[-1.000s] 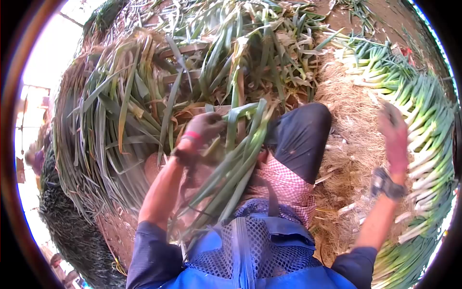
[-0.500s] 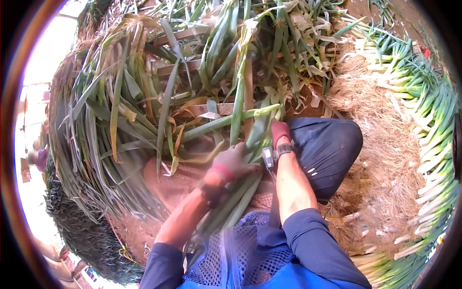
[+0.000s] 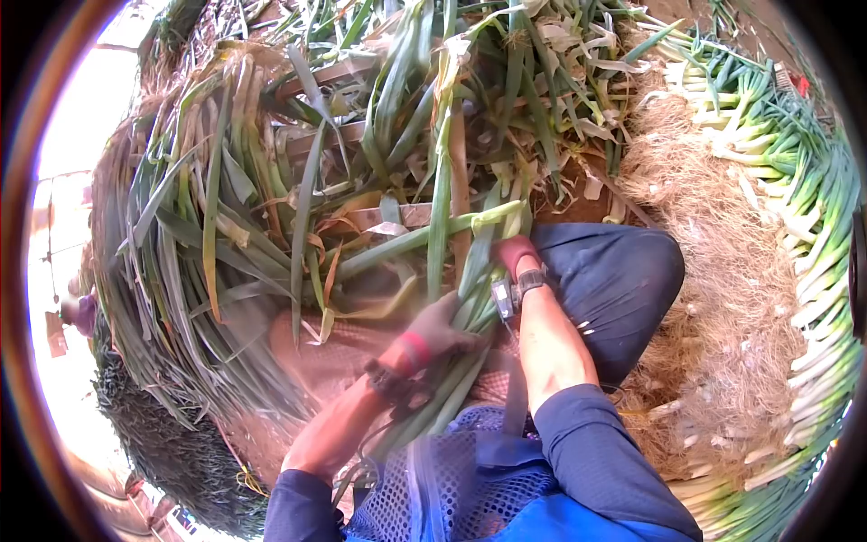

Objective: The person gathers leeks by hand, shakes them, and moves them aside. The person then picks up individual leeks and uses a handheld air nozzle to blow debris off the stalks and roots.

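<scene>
Left hand (image 3: 439, 332) wrapped round long, flat leek leaves (image 3: 474, 291); right hand (image 3: 515, 254) beside them, grip unclear from here; wiry, matted roots (image 3: 713, 334) nearby

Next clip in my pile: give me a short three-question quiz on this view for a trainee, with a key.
1. What do the left hand and the right hand both hold or touch? A) a knife; B) leafy green stalks; C) a coil of rope.
2. True or false: in the row of leeks at the right, the white ends point away from the brown root mass.
3. Which hand wears the pink band?

Key: 1 B; 2 false, they point towards it; 3 left.
</scene>
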